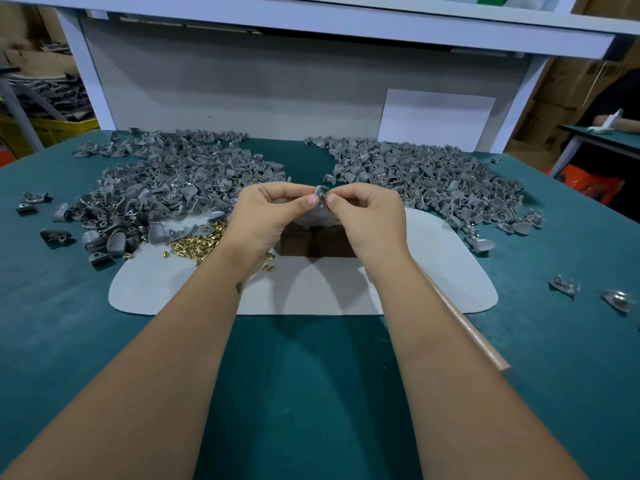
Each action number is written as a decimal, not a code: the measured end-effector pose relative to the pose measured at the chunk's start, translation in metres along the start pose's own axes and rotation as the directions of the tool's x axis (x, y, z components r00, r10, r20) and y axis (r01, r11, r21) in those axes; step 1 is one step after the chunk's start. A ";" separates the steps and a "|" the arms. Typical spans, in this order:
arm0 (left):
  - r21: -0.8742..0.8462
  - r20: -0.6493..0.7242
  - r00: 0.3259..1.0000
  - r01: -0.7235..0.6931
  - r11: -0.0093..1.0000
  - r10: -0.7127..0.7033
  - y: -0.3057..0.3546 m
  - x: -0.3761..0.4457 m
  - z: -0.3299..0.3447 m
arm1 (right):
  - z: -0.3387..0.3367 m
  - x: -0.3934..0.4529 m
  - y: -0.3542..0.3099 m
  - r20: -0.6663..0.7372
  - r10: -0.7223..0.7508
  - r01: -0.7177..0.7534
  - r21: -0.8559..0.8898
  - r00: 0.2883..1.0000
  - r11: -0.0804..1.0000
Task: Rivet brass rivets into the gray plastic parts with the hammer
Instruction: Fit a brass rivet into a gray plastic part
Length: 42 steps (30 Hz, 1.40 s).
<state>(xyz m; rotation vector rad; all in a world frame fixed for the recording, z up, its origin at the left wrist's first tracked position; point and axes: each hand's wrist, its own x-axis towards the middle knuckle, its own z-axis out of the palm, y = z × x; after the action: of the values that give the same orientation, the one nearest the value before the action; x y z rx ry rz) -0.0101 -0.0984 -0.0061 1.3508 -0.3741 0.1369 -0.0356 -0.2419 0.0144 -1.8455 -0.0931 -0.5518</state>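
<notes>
**Both hands pinch one gray part above the block**

At the centre of the frame the left hand and the right hand meet, fingers curled inward, thumbs and forefingers pinching a single small gray plastic part between them. The part is matte, with a curved shell-like back; whether a rivet sits in it is too small to tell.

Directly below the hands stands a dark brown block, squared and smooth-faced, partly hidden by the wrists. It rests on a pale gray mat with rounded corners and a flat, felt-like surface.

Left of the block, on the mat, lies a loose scatter of brass rivets, tiny, shiny and yellow, some hidden under the left wrist. To the lower right, a slim, round wooden handle, light tan, runs diagonally from beneath the right forearm toward the lower right of the frame; its head is hidden.

Two broad heaps of gray parts spread across the upper middle: the left heap and the right heap, both jumbles of curved, dull gray mouldings with small holes. A few strays lie at the right edge.

All of it sits on a teal table covering, soft and slightly scuffed.
</notes>
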 end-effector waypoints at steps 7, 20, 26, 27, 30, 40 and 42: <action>-0.005 -0.017 1.000 -0.005 1.000 0.004 -0.003 0.000 -0.001 | 0.002 0.000 0.002 -0.022 -0.031 0.031 -0.024 0.999 0.999; 0.029 -0.054 0.998 0.020 0.999 -0.019 -0.002 0.000 0.001 | 0.001 0.001 0.003 -0.032 -0.033 0.032 -0.034 0.999 0.999; 0.033 -0.045 0.999 0.028 0.999 -0.027 -0.001 -0.001 0.003 | 0.003 0.002 0.006 -0.029 -0.047 0.045 -0.077 0.998 0.996; 0.039 -0.051 0.998 0.033 0.999 -0.031 -0.001 -0.001 0.003 | 0.003 0.002 0.006 -0.030 -0.050 0.047 -0.086 0.998 0.995; 0.047 -0.050 0.998 0.035 0.998 -0.032 0.000 -0.003 0.005 | 0.004 0.002 0.007 -0.038 -0.058 0.054 -0.099 0.998 0.994; 0.083 -0.060 0.998 0.037 0.996 -0.032 0.004 -0.008 0.012 | 0.005 0.001 0.010 -0.006 -0.085 0.083 -0.146 0.996 0.986; 0.092 -0.043 0.999 -0.003 0.996 0.007 0.006 -0.008 0.013 | 0.003 0.002 0.009 -0.001 -0.070 0.070 -0.107 0.998 0.992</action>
<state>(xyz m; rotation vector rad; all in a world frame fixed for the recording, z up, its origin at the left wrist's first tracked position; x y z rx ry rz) -0.0222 -0.1085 -0.0007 1.4352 -0.3380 0.1887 -0.0301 -0.2431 0.0065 -1.9514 -0.1278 -0.6199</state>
